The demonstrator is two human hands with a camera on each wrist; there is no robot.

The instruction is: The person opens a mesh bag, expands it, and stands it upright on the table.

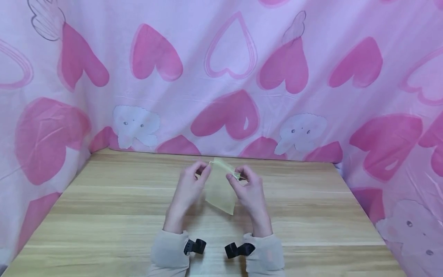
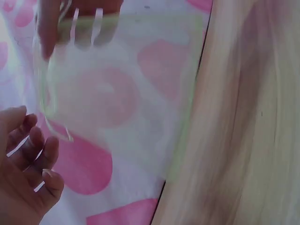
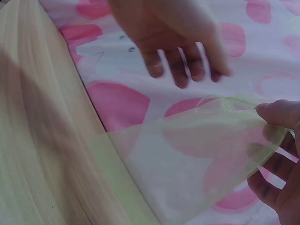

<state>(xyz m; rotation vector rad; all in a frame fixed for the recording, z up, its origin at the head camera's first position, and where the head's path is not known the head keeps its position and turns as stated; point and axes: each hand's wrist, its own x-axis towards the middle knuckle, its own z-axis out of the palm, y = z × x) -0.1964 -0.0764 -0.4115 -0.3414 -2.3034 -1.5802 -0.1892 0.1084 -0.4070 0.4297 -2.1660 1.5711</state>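
Observation:
A sheer pale yellow-green drawstring pouch [image 1: 221, 188] hangs above the table in the head view. My right hand [image 1: 250, 184] pinches its gathered top edge between thumb and fingers; in the right wrist view the thumb of that right hand [image 3: 283, 145] lies on the mesh, with fingers behind it. My left hand [image 1: 190, 182] is beside the pouch's other upper corner. Both wrist views show a gap between the left hand [image 2: 30, 164] and the pouch [image 2: 122, 89], its fingers loosely bent around nothing. A thin drawstring [image 2: 58, 129] dangles from the pouch's top.
The wood-grain table [image 1: 121, 215] spreads under both hands. A pink curtain [image 1: 194, 88] with hearts and white animal figures encloses its back and sides. Black wrist straps with cameras [image 1: 238, 250] sit on both beige sleeves [image 1: 169, 248].

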